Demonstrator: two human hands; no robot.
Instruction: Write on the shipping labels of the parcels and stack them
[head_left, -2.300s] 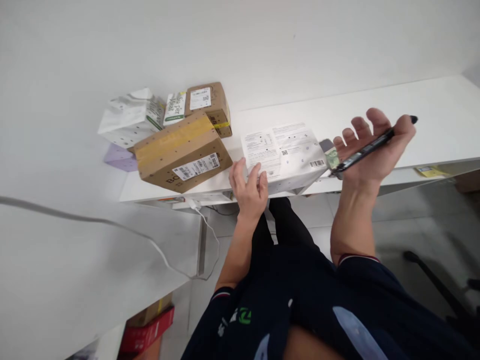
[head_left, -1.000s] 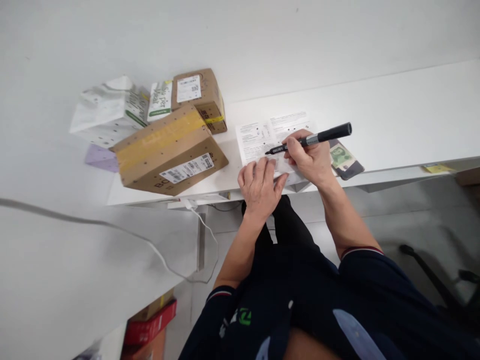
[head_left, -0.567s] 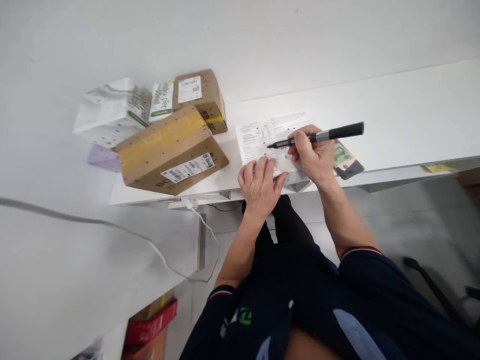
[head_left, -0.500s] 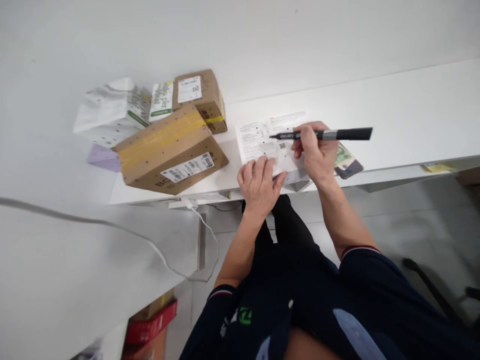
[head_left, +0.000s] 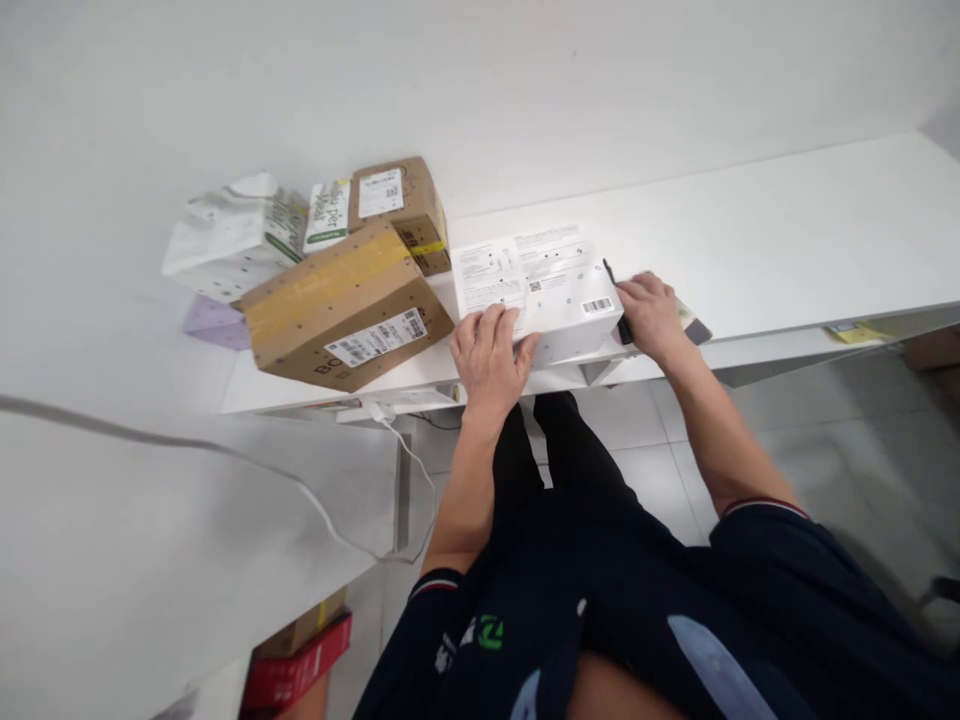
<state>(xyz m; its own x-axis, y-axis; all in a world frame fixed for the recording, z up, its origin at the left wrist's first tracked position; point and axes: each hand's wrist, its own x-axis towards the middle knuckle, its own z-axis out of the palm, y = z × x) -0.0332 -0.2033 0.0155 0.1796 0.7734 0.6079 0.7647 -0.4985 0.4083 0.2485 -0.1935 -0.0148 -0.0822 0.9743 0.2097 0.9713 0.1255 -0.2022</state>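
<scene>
A white printed box (head_left: pixel 559 275) lies on the white shelf-like table in front of me, with text and a barcode on its top. My left hand (head_left: pixel 491 355) rests on the box's near left corner, fingers laid over the top edge and thumb apart. At the box's right end, my right hand (head_left: pixel 651 312) has its fingers curled over a black marker (head_left: pixel 625 330). The marker's thin end points away from me, and its middle is hidden by the fingers. A flat item with a grey corner (head_left: pixel 700 331) lies partly under my right hand.
To the left stand a large brown carton (head_left: pixel 352 310), a smaller brown box (head_left: pixel 394 205), a white bag-like package (head_left: pixel 232 235) and a green-lettered white package (head_left: pixel 328 213). A white cable (head_left: pixel 300 485) hangs at lower left. Yellow paper (head_left: pixel 855 332) sits below the table's right edge.
My right hand has moved right, off the box top to its right end, and the marker has swung from level to pointing away from me. My left hand still touches the box.
</scene>
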